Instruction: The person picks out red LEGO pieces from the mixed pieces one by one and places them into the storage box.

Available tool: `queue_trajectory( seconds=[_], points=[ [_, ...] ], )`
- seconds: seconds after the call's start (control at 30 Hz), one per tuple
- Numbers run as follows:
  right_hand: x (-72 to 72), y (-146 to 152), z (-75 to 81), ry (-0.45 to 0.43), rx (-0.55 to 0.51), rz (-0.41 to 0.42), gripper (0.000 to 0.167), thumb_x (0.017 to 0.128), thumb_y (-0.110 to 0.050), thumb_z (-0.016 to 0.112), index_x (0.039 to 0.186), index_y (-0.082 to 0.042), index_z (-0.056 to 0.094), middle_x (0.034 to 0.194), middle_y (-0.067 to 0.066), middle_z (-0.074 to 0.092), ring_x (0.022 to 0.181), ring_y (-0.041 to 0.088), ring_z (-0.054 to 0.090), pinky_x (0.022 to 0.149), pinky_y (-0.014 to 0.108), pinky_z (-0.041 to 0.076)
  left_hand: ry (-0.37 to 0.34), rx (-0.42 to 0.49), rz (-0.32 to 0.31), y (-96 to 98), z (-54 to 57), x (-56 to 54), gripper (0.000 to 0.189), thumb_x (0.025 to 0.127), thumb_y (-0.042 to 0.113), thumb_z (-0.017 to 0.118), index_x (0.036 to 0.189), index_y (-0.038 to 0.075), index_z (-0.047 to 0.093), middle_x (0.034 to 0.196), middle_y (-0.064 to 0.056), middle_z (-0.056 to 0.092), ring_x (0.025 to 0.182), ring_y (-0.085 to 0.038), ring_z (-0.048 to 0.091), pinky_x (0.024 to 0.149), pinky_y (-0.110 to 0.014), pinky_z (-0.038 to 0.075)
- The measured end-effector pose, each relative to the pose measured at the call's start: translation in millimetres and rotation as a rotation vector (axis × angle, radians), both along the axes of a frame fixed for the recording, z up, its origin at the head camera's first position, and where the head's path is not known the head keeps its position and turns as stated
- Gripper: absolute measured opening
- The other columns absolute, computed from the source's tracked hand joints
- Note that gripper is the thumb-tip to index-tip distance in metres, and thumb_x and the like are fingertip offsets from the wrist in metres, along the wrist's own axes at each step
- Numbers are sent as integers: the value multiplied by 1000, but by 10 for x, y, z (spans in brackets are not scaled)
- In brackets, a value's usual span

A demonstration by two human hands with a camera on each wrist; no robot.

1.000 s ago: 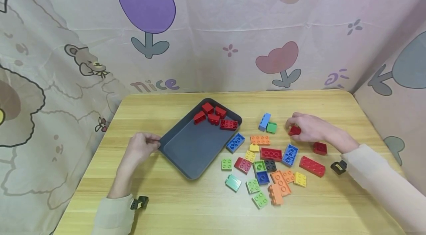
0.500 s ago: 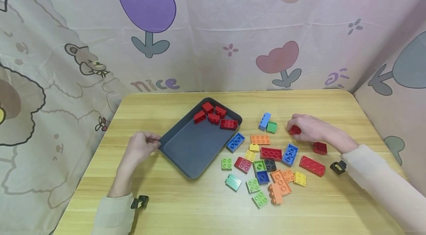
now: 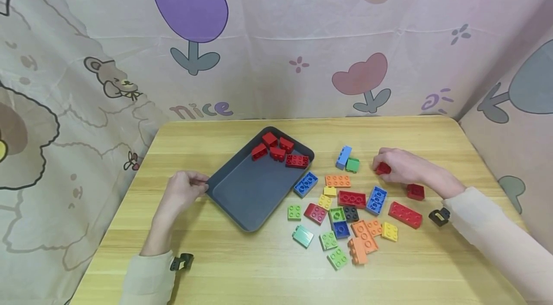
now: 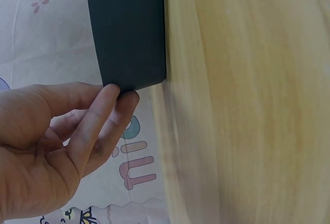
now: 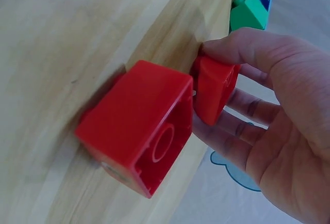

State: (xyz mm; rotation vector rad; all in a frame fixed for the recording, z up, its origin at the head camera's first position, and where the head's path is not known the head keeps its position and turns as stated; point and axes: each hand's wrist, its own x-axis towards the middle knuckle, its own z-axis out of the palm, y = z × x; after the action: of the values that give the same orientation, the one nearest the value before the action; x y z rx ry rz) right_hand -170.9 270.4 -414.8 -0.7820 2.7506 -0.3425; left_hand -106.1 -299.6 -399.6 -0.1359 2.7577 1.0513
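My left hand (image 3: 185, 190) pinches the near-left corner of a dark grey tray (image 3: 233, 209). In the left wrist view, the thumb and fingertips (image 4: 128, 100) meet at the tray's rim. Several red bricks (image 3: 277, 153) lie together at the tray's far end. At the right of the table, my right hand (image 3: 399, 165) holds a small red toy brick (image 5: 215, 82) with a slanted face between thumb and fingers. A larger red brick (image 5: 136, 126) lies on its side next to that hand, its hollow underside showing in the right wrist view.
Loose bricks spread between tray and right hand: a blue brick (image 3: 306, 184) by the tray's edge, a green brick (image 3: 352, 165) beside a light blue one, a long red brick (image 3: 405, 215) and orange bricks (image 3: 364, 237) nearer the front. A printed cloth (image 3: 276, 55) hangs behind the wooden table.
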Motion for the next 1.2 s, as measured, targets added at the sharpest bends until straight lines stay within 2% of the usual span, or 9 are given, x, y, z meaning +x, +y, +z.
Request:
queue_trajectory(
  seconds=[0.27,0.5,0.9,1.2],
  points=[
    [-10,-8,50,12,-13,3,27,84,-8,83,111,-13,79,111,7,72,96,17,66,86,42,61,-4,2,4,-5,-6,-10,21,96,1,69,114,-7,75,101,-22,77,84,-21,76,72,-30,59],
    [-31,-53,140,71,-12,35,28,82,-5,82,109,-10,79,102,4,70,90,16,65,83,42,62,-15,-3,9,-5,2,-11,22,96,1,68,115,-7,75,102,-21,77,84,-19,75,71,-28,58],
    [-94,-250,387,183,-33,132,26,81,1,83,105,-7,80,100,6,72,90,20,70,84,43,63,-2,-18,0,7,1,-2,22,97,2,69,115,-7,75,100,-20,78,83,-18,74,70,-29,57],
    [-176,-469,558,211,-17,162,21,83,-4,85,103,-9,80,99,6,71,87,19,68,80,41,62,-20,-9,-9,-15,19,6,24,98,4,68,118,-8,74,104,-22,78,86,-21,76,72,-33,58]
  ],
)
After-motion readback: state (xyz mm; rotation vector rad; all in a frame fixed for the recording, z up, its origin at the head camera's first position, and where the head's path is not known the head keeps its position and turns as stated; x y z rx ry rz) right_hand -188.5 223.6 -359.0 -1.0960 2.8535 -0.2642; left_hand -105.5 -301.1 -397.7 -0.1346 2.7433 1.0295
